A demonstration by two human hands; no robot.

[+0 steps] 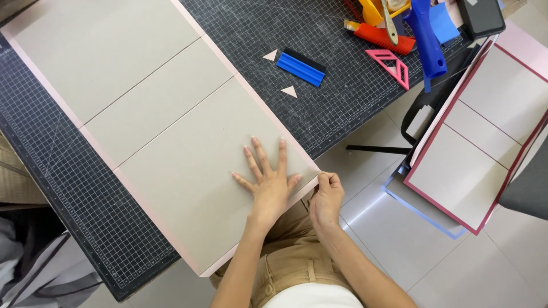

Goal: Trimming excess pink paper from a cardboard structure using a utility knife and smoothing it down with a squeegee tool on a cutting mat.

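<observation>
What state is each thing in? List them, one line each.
Left hand: flat, fingers spread on grey board.
Right hand: pinching pink paper edge.
Grey board panels on pink paper: lying flat on mat.
Blue squeegee: lying loose.
Pink plastic triangle: lying flat.

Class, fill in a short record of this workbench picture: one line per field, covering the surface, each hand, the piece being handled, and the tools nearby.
Surface: black gridded cutting mat
Piece: grey boards on pink paper, in three panels
Left hand: flat, fingers spread, on the nearest panel
Right hand: pinching the pink corner at the edge of the mat
Tools: blue squeegee, pink set square, both apart from the hands
Scraps: two small paper triangles
Beside the table: similar grey-panelled covers
</observation>
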